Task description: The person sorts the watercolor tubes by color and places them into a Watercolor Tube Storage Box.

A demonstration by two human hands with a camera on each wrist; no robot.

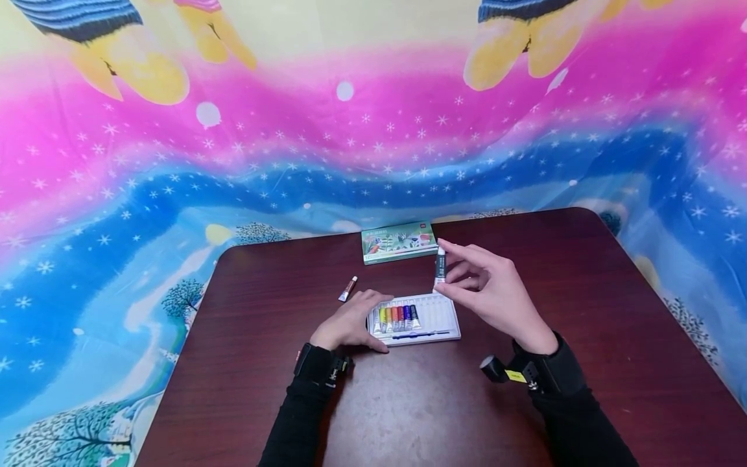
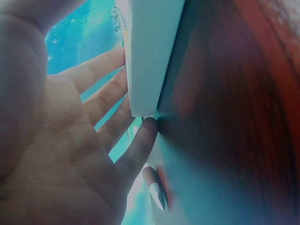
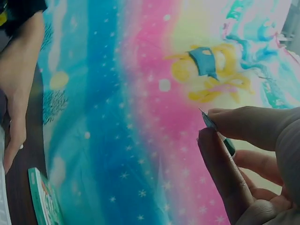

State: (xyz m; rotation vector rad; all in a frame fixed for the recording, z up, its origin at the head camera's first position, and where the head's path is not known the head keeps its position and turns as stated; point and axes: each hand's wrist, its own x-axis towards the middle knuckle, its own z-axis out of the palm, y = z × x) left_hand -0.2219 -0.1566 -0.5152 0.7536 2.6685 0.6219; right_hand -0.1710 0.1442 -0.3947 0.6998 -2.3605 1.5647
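Observation:
Thumb and index finger of my right hand (image 1: pixel 496 292) pinch a dark paint tube (image 1: pixel 440 264) upright, its white cap at the top. In the right wrist view the fingers hide most of this tube (image 3: pixel 228 146). My left hand (image 1: pixel 353 321) rests at the left end of the white tray (image 1: pixel 440 318), its fingers spread along the rim and the thumb by the front edge. Several paint tubes (image 1: pixel 398 316) in different colours lie in a row in the tray, with vacant slots at their right. A blue paintbrush (image 1: pixel 417 335) lies along the tray's front.
Beyond my left hand a small brown-red paint tube (image 1: pixel 348 288) lies loose on the dark wooden table (image 1: pixel 262 344). A green illustrated box (image 1: pixel 399 243) lies near the table's far edge. A colourful printed cloth (image 1: pixel 373 143) hangs behind the table.

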